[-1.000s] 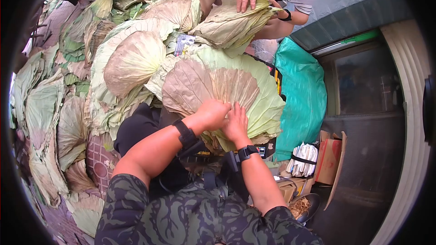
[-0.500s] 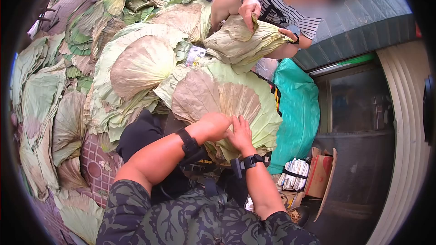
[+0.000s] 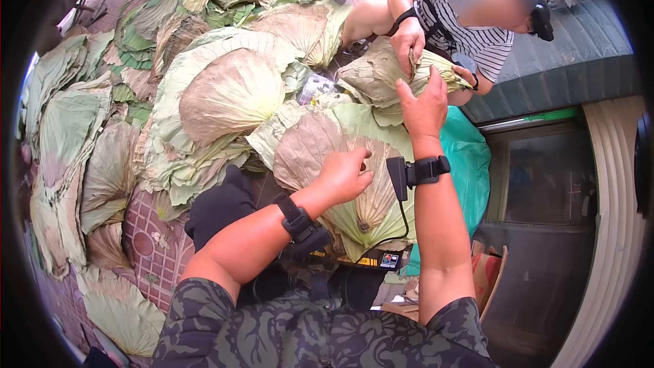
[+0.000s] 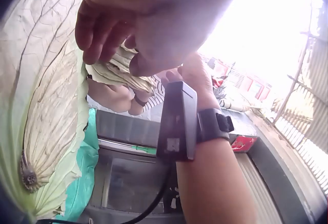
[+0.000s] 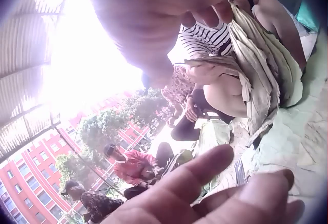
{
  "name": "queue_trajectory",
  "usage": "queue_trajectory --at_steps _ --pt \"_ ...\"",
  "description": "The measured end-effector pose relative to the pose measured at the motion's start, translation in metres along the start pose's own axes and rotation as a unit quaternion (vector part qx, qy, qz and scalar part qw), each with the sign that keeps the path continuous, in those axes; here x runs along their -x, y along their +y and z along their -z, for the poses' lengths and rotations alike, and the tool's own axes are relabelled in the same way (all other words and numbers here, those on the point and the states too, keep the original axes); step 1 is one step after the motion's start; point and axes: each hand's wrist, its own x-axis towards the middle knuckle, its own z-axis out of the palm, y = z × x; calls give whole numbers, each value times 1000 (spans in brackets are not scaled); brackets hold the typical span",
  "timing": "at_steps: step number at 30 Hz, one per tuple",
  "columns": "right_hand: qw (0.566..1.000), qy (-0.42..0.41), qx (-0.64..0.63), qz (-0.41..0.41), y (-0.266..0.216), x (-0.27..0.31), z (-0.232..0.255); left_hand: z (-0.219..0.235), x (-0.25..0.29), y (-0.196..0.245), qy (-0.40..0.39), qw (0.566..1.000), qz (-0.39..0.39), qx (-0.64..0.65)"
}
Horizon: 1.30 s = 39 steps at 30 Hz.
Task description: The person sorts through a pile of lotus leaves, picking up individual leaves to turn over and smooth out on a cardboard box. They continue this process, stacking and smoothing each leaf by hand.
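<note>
Over leaf stack (image 3: 306, 143) | left grip (image 3: 346, 177) relaxed, empty | right grip (image 3: 425, 110) spread, empty, near edge | gap between

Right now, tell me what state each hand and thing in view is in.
Left hand: fingers loosely curled, empty.
Right hand: thumb and fingers apart, empty.
Front leaves: spread out, partly brown.
Leaf pile beside them: heaped, brown on top.
Other person's leaves: bundled, gripped.
Green sheet: creased, partly hidden.
Cardboard box: partly hidden; can't tell if open.

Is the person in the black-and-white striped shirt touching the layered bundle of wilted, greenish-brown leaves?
Touching: the head view shows one hand of that person with its fingers on the leaf bundle.
</note>
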Motion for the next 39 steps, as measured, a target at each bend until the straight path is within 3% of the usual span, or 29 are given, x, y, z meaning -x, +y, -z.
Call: queue_trajectory --at_steps 4,6,7,11,12,13,14,16,17,18,20,21,22,24,26,27,30,31,32,34,36,38,39 --pt "997 -63 40 -18 11 -31 -17 -4 3 5 -82 994 -31 -68" --pt "981 -142 120 -62 26 -36 -24 -6 1 4 -107 991 -27 -82" --pt "990 -85 110 -34 34 -32 -27 -8 0 3 -114 990 -24 -83" --pt "998 -12 25 -64 64 -8 -11 -13 -3 1 -120 993 -2 -16" --pt "979 2 -114 -167 66 5 -3 -15 -4 0 -128 992 -5 -17" --pt "931 20 -250 -264 67 21 5 -18 -4 -3 -124 989 23 73" --pt "855 39 -379 -353 66 39 13 -24 -5 -8 -120 978 52 163" --pt "751 60 -516 -408 58 90 26 -34 -8 -13 -139 962 81 220" --pt "698 67 -556 -446 48 116 33 -34 -7 -8 -111 913 179 350" --pt "640 75 -593 -483 36 142 39 -36 -5 -7 -79 836 277 467" --pt "569 30 -624 -534 20 194 45 -37 -6 -20 -105 764 267 578" --pt "545 5 -629 -555 11 214 49 -38 -5 -17 -76 737 277 612" --pt "520 -20 -634 -572 5 229 53 -40 -4 -22 -84 737 288 606" --pt "513 -35 -642 -568 9 249 54 -41 -3 -28 -45 778 261 570" --pt "393 -34 -710 -583 20 250 54 -40 -3 -25 -43 781 276 559" --pt "360 -14 -705 -611 21 241 57 -38 -2 -24 -58 794 278 537" --pt "352 32 -741 -571 37 224 46 -36 -2 -20 -74 816 275 503" --pt "413 49 -711 -567 48 228 35 -35 -3 -19 -94 825 253 497" --pt "412 44 -710 -569 59 233 28 -34 -3 -19 -114 833 232 490" --pt "626 140 -594 -486 58 228 31 -33 -4 -13 -93 847 248 461" --pt "649 161 -569 -478 58 229 29 -35 -6 -15 -77 860 260 432" --pt "712 146 -443 -525 67 242 16 -44 -7 -24 -77 901 292 311" --pt "712 146 -441 -526 70 247 12 -48 -6 -28 -79 901 292 312"
